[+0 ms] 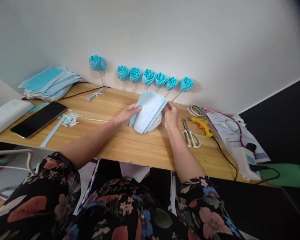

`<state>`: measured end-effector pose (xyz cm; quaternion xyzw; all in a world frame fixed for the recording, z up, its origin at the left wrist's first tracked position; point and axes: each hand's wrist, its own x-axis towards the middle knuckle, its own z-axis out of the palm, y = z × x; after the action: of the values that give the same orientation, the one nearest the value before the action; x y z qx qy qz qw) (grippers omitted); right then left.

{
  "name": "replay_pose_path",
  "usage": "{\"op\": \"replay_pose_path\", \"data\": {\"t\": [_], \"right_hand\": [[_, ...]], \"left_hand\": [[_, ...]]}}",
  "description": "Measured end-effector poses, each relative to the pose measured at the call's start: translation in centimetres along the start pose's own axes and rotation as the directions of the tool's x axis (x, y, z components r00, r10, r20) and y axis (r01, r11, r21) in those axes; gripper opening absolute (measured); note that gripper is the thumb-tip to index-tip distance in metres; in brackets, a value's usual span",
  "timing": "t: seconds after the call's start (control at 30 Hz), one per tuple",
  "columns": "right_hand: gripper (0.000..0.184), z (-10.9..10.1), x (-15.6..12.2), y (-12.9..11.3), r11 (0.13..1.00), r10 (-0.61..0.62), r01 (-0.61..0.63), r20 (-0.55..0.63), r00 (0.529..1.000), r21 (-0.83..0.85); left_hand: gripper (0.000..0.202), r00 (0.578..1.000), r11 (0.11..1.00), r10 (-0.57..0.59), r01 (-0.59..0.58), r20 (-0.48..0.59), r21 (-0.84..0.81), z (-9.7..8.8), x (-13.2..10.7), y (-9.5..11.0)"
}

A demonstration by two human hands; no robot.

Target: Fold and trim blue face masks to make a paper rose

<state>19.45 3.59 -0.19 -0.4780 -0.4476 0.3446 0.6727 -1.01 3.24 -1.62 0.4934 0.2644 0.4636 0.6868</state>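
Both hands hold a small stack of light blue face masks upright over the middle of the wooden table. My left hand grips the stack's left edge with the fingers closed on it. My right hand pinches its right edge. The stack's lower edge rests near the tabletop.
Several blue mask roses on sticks lean on the wall behind. A pile of masks, a phone, a white box and cut scraps lie at left. Scissors, a yellow glue gun, tape and a cabled white device lie at right.
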Motion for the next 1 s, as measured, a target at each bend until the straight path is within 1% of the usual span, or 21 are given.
{"op": "replay_pose_path", "data": {"t": [0.07,0.13,0.23,0.33,0.43,0.53,0.6,0.63,0.7,0.77,0.83,0.87,0.93,1.0], "right_hand": [[0.031,-0.2,0.4,0.3,1.0,0.005,-0.004,-0.057,0.998,0.018],[0.036,-0.5,0.8,0.6,1.0,0.025,-0.024,-0.075,0.997,0.018],[0.039,-0.8,1.0,0.7,1.0,0.024,-0.025,-0.037,0.999,-0.017],[0.04,-1.1,1.0,0.3,0.999,-0.028,0.028,-0.014,1.0,-0.034],[0.047,-1.3,1.2,-0.1,0.998,-0.048,0.047,-0.028,0.998,-0.045],[0.064,-1.6,1.6,-0.4,0.999,-0.047,0.047,-0.024,0.999,0.008],[0.073,-1.6,1.7,-0.5,0.997,-0.027,0.027,0.008,1.0,0.072],[0.073,-1.6,1.7,-0.5,0.995,-0.007,0.003,0.039,0.999,0.102],[0.063,-1.3,1.5,-0.3,0.986,0.062,-0.08,0.118,0.991,0.15],[0.048,-1.0,1.0,0.1,0.968,0.153,-0.187,0.198,0.968,0.166],[0.039,-0.6,0.5,0.5,0.95,0.239,-0.281,0.256,0.937,0.14],[0.037,-0.5,0.2,0.6,0.944,0.269,-0.308,0.271,0.924,0.115],[0.035,-0.2,-0.1,0.8,0.948,0.286,-0.314,0.277,0.917,0.061],[0.035,-0.1,-0.3,0.8,0.964,0.253,-0.265,0.265,0.931,0.011]], "left_hand": [[0.049,0.999,0.999,-0.041,0.041,0.017,-0.014,0.1,-0.2,0.3],[0.05,0.993,0.994,-0.11,0.11,0.047,0.013,0.0,-0.3,0.5],[0.05,0.966,0.967,-0.24,0.228,0.101,0.112,-0.1,-0.6,0.6],[0.044,0.945,0.937,-0.304,0.273,0.123,0.217,0.0,-0.8,0.8],[0.037,0.954,0.926,-0.289,0.257,0.081,0.276,0.2,-0.9,1.0],[0.038,0.968,0.931,-0.249,0.229,0.039,0.284,0.4,-0.8,1.0],[0.041,0.977,0.941,-0.211,0.197,0.021,0.275,0.4,-0.8,1.0],[0.043,0.984,0.949,-0.18,0.171,0.009,0.265,0.4,-0.7,1.0],[0.046,0.994,0.967,-0.11,0.112,-0.025,0.229,0.4,-0.6,1.0],[0.049,0.997,0.982,-0.058,0.067,-0.055,0.179,0.4,-0.5,0.9],[0.05,0.997,0.99,-0.042,0.051,-0.071,0.134,0.3,-0.4,0.9],[0.05,0.997,0.992,-0.043,0.051,-0.07,0.113,0.3,-0.4,0.8],[0.048,0.996,0.996,-0.05,0.055,-0.067,0.075,0.1,-0.3,0.7],[0.047,0.995,0.998,-0.055,0.057,-0.078,0.029,0.0,-0.2,0.6]]}}
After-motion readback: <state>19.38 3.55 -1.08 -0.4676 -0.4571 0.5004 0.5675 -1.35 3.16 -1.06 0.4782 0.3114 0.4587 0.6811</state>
